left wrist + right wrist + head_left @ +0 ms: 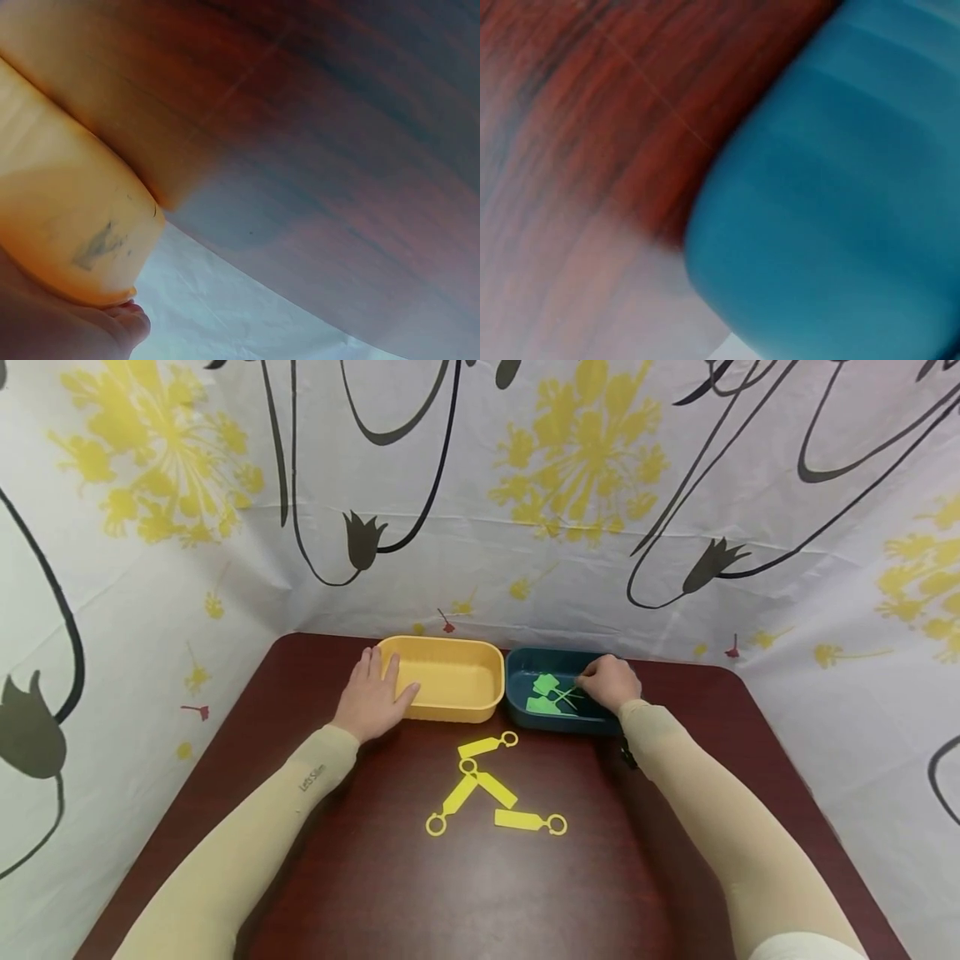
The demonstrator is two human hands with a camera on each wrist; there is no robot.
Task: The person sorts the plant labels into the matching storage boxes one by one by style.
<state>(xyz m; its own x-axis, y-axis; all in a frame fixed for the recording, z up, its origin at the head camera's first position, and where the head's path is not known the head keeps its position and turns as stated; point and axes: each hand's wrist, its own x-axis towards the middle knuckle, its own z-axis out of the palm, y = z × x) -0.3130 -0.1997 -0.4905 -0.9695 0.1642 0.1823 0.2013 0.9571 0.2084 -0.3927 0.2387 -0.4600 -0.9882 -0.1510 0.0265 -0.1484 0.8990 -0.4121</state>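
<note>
My left hand (pixel 372 700) lies with spread fingers over the left end of a yellow plastic bin (pixel 450 714), thumb along its front rim. In the left wrist view, fingertips (pixel 131 319) touch the rim of the yellow bin (pixel 90 210). My right hand (pixel 613 682) reaches over the right end of a dark blue bin (pixel 558 722), thumb and fingers pinched at the thin stem of a flat green piece (pixel 566 693). Other flat green pieces (pixel 543 704) with broad heads lie in that bin. The right wrist view shows only the blue bin's outside wall (pixel 817 210).
Several yellow tags with ring ends (pixel 521 820) lie on the dark red-brown table (pixel 420 893) in front of the bins. The bins stand side by side near the back edge. Behind them hangs a white patterned cloth (pixel 450 502).
</note>
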